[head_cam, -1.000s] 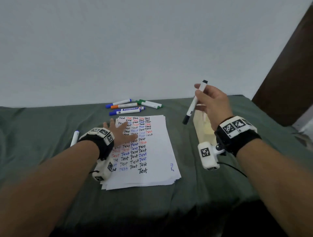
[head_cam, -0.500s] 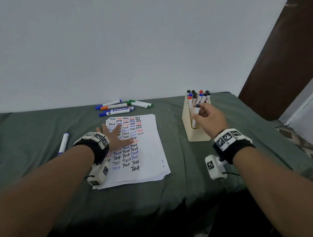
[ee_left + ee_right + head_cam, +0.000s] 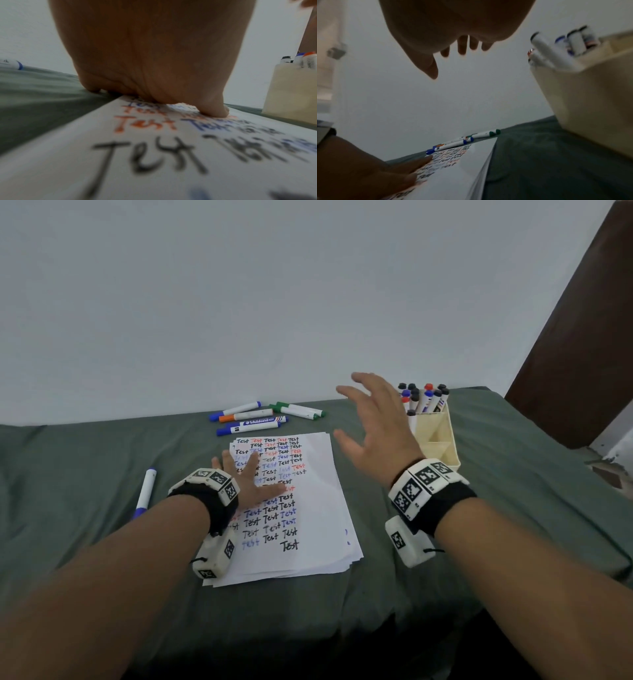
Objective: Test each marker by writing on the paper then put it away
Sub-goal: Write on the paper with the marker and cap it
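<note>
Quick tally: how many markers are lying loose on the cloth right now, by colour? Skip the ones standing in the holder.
Blue markers: 4
Green markers: 2
Orange marker: 1
Total: 7 loose, not counting those in the holder.

Six loose markers [image 3: 247,416], one holder [image 3: 438,443], two hands [image 3: 376,433].

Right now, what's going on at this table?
A person is testing markers on paper. The left hand presses flat on the paper stack, already covered in "Test" scribbles. The right hand is open and empty, in the air between the holder, which has markers standing in it, and the loose markers lying beyond the paper. Another marker lies left of the sheets.
</note>
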`<action>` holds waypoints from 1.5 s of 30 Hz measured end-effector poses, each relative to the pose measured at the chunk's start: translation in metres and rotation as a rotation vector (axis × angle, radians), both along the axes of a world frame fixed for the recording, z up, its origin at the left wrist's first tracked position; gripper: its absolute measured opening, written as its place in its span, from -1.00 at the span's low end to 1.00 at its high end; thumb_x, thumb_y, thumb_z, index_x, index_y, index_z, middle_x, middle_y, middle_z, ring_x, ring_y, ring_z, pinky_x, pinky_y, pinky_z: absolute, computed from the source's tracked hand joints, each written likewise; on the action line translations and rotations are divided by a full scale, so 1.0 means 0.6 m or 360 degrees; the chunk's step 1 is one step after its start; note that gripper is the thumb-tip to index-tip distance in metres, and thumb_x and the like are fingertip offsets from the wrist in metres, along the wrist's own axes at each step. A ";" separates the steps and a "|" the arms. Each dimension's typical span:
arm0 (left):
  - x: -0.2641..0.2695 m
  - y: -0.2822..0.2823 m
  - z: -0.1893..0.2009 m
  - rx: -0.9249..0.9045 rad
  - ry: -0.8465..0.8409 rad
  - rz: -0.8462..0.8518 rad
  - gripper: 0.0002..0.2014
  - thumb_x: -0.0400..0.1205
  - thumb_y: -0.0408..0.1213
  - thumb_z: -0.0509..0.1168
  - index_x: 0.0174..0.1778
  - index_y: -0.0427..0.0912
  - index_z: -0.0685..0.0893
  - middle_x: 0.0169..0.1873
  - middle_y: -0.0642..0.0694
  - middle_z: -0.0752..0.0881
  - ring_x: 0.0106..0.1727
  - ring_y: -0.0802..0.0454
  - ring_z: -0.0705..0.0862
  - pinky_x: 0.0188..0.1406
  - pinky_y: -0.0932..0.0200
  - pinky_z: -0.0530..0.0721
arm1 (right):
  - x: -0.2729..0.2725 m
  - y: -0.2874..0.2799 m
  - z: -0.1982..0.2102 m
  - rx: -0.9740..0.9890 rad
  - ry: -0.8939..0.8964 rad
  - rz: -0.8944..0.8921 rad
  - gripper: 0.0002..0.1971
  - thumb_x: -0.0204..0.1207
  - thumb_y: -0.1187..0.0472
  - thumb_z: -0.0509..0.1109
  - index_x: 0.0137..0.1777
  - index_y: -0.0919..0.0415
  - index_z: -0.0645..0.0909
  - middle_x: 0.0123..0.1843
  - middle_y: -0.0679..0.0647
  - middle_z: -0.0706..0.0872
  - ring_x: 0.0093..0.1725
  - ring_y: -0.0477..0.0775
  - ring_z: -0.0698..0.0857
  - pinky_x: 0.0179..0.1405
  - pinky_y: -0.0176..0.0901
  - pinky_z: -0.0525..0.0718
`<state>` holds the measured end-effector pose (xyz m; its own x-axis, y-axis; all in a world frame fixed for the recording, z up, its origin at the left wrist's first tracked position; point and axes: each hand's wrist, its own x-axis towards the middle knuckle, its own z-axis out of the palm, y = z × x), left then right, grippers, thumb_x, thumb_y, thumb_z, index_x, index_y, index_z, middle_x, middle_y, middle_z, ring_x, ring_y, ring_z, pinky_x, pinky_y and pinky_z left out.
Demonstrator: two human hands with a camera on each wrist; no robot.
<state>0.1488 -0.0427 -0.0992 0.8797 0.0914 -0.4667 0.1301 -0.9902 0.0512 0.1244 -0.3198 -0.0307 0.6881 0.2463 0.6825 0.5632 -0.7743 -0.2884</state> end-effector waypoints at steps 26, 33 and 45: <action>0.174 -0.013 0.080 0.0443 -0.0509 -0.0075 -0.13 0.39 0.60 0.09 0.43 0.01 0.47 0.32 -0.14 0.32 0.36 -0.22 0.33 0.27 -0.21 0.48 | 0.130 0.073 -0.110 -0.0843 0.1519 -0.0149 -0.11 0.58 -0.49 0.18 0.80 -0.12 0.00 0.84 0.12 -0.16 0.81 0.27 -0.11 0.74 0.32 -0.01; 0.287 -0.050 0.098 0.0282 -0.0509 -0.0637 -0.58 0.65 0.22 0.23 0.33 0.09 0.57 0.17 -0.07 0.62 0.06 -0.10 0.62 -0.09 0.04 0.56 | 0.134 0.072 -0.116 -0.0813 0.1538 -0.0134 -0.07 0.55 -0.48 0.24 0.80 -0.14 -0.03 0.84 0.13 -0.20 0.81 0.25 -0.15 0.74 0.27 -0.08; 0.319 -0.100 0.064 0.0320 -0.0676 -0.0737 -0.72 0.63 -0.09 0.39 0.24 -0.02 0.60 0.24 -0.10 0.59 0.28 -0.14 0.56 0.21 -0.09 0.62 | 0.131 0.071 -0.108 -0.0726 0.1587 -0.0113 -0.05 0.53 -0.46 0.31 0.80 -0.14 0.00 0.84 0.14 -0.18 0.81 0.23 -0.15 0.75 0.25 -0.12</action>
